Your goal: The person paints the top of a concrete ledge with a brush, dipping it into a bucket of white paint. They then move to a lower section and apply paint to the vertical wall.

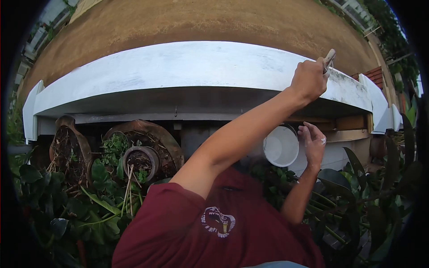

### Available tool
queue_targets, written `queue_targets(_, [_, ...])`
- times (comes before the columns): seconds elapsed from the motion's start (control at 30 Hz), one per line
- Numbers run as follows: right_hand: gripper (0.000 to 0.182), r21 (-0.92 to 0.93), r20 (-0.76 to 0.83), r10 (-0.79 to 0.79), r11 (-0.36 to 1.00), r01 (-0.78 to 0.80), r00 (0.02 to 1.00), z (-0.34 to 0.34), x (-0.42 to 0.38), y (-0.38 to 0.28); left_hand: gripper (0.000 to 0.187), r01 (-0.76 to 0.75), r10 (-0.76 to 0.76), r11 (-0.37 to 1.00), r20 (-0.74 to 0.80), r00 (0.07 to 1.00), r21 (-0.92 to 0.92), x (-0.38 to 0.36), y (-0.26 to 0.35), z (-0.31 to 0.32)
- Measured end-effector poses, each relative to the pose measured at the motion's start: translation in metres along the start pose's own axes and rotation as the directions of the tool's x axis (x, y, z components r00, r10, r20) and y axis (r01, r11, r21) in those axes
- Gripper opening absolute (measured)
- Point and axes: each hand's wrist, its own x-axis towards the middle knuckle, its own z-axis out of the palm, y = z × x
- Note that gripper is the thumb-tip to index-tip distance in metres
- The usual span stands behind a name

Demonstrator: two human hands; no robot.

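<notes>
My left arm reaches across to the right over a long white-painted wall top (178, 67). My left hand (309, 79) is closed around a paintbrush (330, 56), whose pale, worn handle end sticks out above the fist; its bristles are hidden. Lower down, my right hand (314, 139) has loosely bent fingers spread apart, with white paint smears on it. Those fingers are beside the rim of a white bucket (281, 146), which looks pale inside. Near the left hand, the wall top shows grey, stained patches (344, 91) toward its right end.
Below the wall at left stand old planters (71, 152) and a round pot (140, 163) with soil and dry stems. Leafy plants (357, 196) crowd both sides of me. Small hooks (175, 111) hang under the ledge. Beyond the wall lies brown ground (201, 22).
</notes>
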Motion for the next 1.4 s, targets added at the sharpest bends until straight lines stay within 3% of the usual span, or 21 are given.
queue_targets(0.1, [0.025, 0.02, -0.021, -0.05, 0.999, 0.05, 0.999, -0.014, -0.003, -0.007, 0.021, -0.026, 0.033, 0.998, -0.115, 0.993, 0.063, 0.006, -0.026, -0.055])
queue_targets(0.23, [0.023, 0.044, 0.003, -0.075, 0.996, 0.075, 0.997, -0.006, -0.005, -0.003, 0.029, 0.154, -0.065, 0.941, -0.286, 0.956, 0.301, -0.031, -0.077, -0.22])
queue_targets(0.33, [0.022, 0.067, 0.058, -0.094, 0.994, 0.09, 0.994, 0.015, -0.006, -0.008, 0.024, 0.278, 0.063, 0.685, -0.435, 0.898, 0.674, -0.064, -0.074, -0.353])
queue_targets(0.43, [0.023, 0.145, 0.052, -0.136, 0.981, 0.127, 0.989, 0.039, -0.001, -0.023, 0.028, 0.383, 0.174, 0.21, -0.42, 0.891, 0.9, -0.077, -0.054, -0.412])
queue_targets(0.47, [0.023, 0.183, 0.031, -0.165, 0.971, 0.156, 0.986, 0.047, 0.002, -0.036, 0.026, 0.354, 0.227, 0.217, -0.4, 0.888, 0.91, -0.075, -0.041, -0.408])
queue_targets(0.53, [0.027, 0.197, -0.002, -0.315, 0.93, 0.309, 0.949, 0.063, 0.009, -0.065, 0.021, 0.239, 0.242, 0.589, -0.45, 0.859, 0.772, -0.066, -0.023, -0.368])
queue_targets(0.57, [0.032, 0.252, 0.008, -0.387, 0.893, 0.373, 0.922, 0.073, 0.01, -0.079, 0.02, 0.184, 0.233, 0.691, -0.456, 0.859, 0.699, -0.061, -0.014, -0.334])
queue_targets(0.6, [0.037, 0.309, 0.018, -0.459, 0.847, 0.432, 0.888, 0.083, 0.01, -0.093, 0.018, 0.129, 0.223, 0.778, -0.463, 0.858, 0.615, -0.055, -0.003, -0.298])
queue_targets(0.7, [0.057, 0.184, 0.034, -0.675, 0.73, 0.659, 0.737, 0.104, 0.01, -0.128, 0.015, -0.052, 0.194, 0.934, -0.378, 0.905, 0.353, -0.044, 0.004, -0.207])
queue_targets(0.77, [0.065, 0.015, -0.012, -0.811, 0.585, 0.811, 0.585, 0.112, 0.017, -0.134, 0.015, -0.168, 0.227, 0.967, -0.347, 0.91, 0.191, -0.04, 0.005, -0.16])
queue_targets(0.83, [0.068, -0.07, 0.05, -0.781, 0.619, 0.782, 0.623, 0.106, 0.024, -0.139, 0.014, -0.255, 0.258, 0.966, -0.328, 0.909, 0.053, -0.038, 0.006, -0.131])
queue_targets(0.93, [0.063, -0.106, 0.034, -0.78, 0.618, 0.779, 0.624, 0.095, 0.039, -0.141, 0.013, -0.195, 0.213, 0.977, -0.339, 0.916, 0.087, -0.036, 0.012, -0.112])
queue_targets(1.0, [0.059, -0.106, 0.025, -0.778, 0.622, 0.775, 0.628, 0.092, 0.048, -0.145, 0.009, -0.188, 0.255, 0.954, -0.299, 0.92, 0.235, -0.035, 0.021, -0.11])
queue_targets(1.03, [0.045, -0.131, 0.002, -0.749, 0.657, 0.742, 0.663, 0.093, 0.053, -0.145, 0.008, -0.196, 0.275, 0.94, -0.281, 0.919, 0.28, -0.034, 0.023, -0.109])
queue_targets(1.1, [0.035, -0.195, -0.003, -0.744, 0.656, 0.729, 0.669, 0.096, 0.061, -0.145, 0.01, -0.223, 0.323, 0.909, -0.257, 0.911, 0.351, -0.032, 0.025, -0.108])
queue_targets(1.17, [0.016, -0.202, -0.077, -0.765, 0.641, 0.741, 0.64, 0.103, 0.072, -0.142, 0.012, -0.181, 0.282, 0.892, -0.197, 0.939, 0.414, -0.032, 0.035, -0.108])
queue_targets(1.2, [0.014, -0.17, -0.059, -0.723, 0.687, 0.707, 0.688, 0.102, 0.072, -0.144, 0.014, -0.158, 0.256, 0.881, -0.167, 0.952, 0.446, -0.033, 0.038, -0.109])
queue_targets(1.33, [0.012, -0.122, 0.014, -0.6, 0.793, 0.597, 0.8, 0.102, 0.081, -0.15, 0.019, -0.166, 0.178, 0.877, 0.016, 0.984, 0.452, -0.019, 0.028, -0.119])
queue_targets(1.4, [0.021, -0.118, 0.082, -0.559, 0.817, 0.565, 0.825, 0.104, 0.099, -0.136, 0.031, -0.196, 0.192, 0.916, 0.046, 0.98, 0.349, -0.022, 0.022, -0.134])
